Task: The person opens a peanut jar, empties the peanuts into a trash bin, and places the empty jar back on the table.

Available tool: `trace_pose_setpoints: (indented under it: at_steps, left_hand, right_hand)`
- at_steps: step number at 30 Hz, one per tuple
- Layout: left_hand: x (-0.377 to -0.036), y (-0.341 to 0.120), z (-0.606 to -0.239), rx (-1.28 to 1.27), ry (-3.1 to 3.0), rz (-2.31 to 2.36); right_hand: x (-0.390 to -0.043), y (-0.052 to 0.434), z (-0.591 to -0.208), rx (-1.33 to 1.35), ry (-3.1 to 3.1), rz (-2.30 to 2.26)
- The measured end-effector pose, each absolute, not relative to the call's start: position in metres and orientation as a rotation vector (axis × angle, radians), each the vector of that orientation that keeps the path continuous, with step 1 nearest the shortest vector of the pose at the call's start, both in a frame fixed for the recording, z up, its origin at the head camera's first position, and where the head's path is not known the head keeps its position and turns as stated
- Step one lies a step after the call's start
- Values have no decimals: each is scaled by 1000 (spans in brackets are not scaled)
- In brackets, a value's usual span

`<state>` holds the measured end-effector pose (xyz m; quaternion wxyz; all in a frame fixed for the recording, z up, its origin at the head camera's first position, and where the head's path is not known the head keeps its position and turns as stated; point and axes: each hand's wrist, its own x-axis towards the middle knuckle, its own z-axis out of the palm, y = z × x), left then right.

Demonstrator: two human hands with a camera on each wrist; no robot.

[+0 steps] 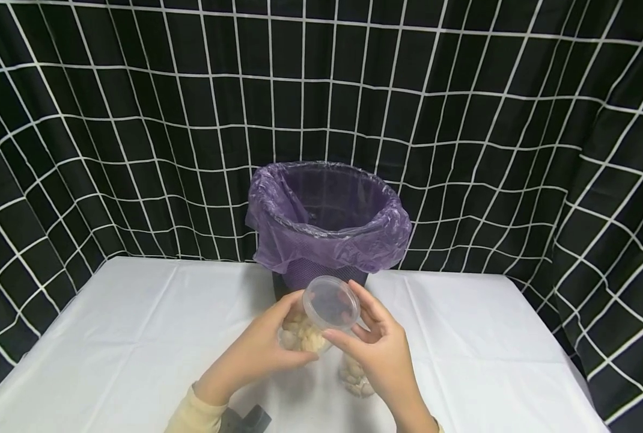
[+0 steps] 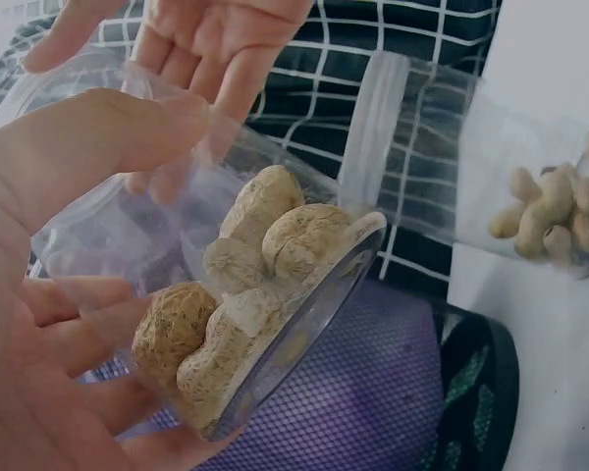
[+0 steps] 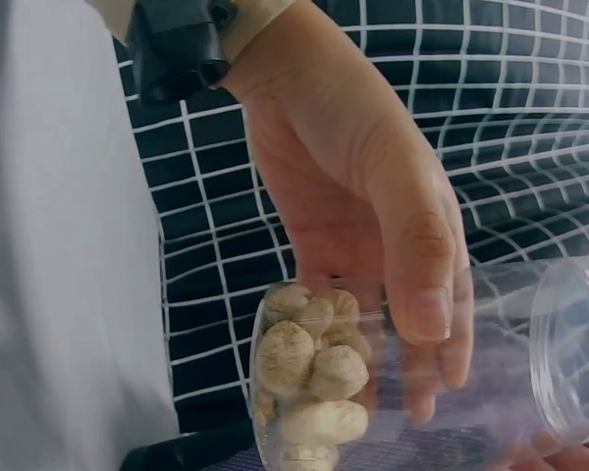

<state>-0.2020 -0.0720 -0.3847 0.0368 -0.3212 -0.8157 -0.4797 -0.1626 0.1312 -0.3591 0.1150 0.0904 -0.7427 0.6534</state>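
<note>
My left hand (image 1: 267, 343) grips a clear plastic jar (image 2: 260, 260) around its side, with several unshelled peanuts gathered at its bottom. The jar leans, its mouth end toward my right hand (image 1: 383, 346). Thumb and fingers of that hand pinch the round clear lid (image 1: 329, 300) at the mouth end by its edge. A second clear jar (image 1: 356, 380), also holding peanuts, stands on the table below my right hand; its closed top shows in the left wrist view. In the right wrist view a jar of peanuts (image 3: 319, 378) overlaps the fingers.
A mesh bin lined with a purple plastic bag (image 1: 321, 249) stands behind the hands at the table's back edge. White cloth covers the table (image 1: 154, 337). A black curtain with white grid lines (image 1: 462, 120) closes off the back and sides. A dark device (image 1: 248, 419) is beside the left sleeve.
</note>
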Motion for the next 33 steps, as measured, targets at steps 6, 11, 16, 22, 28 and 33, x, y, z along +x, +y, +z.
trace_pose_setpoints:
  at_steps: [6, 11, 16, 22, 28, 33]
  left_hand:
    - [-194, -69, -382, -964, -2468, -1391]
    - [-189, -67, -378, -941, -2425, -1330]
    - [-188, -66, -378, -909, -2434, -1212]
    - [-188, -65, -380, -895, -2402, -1029]
    - [-186, -62, -379, -851, -2331, -852]
    - [-184, -59, -379, -821, -2330, -804]
  right_hand:
    - [-157, 135, -356, 322, -2150, 1941]
    - [-156, 136, -355, 419, -2071, 1946]
    - [-157, 134, -355, 399, -2079, 1962]
    - [-156, 131, -357, 357, -2090, 1961]
    - [-157, 128, -357, 377, -2071, 1946]
    - [-155, 127, -357, 395, -2045, 1934]
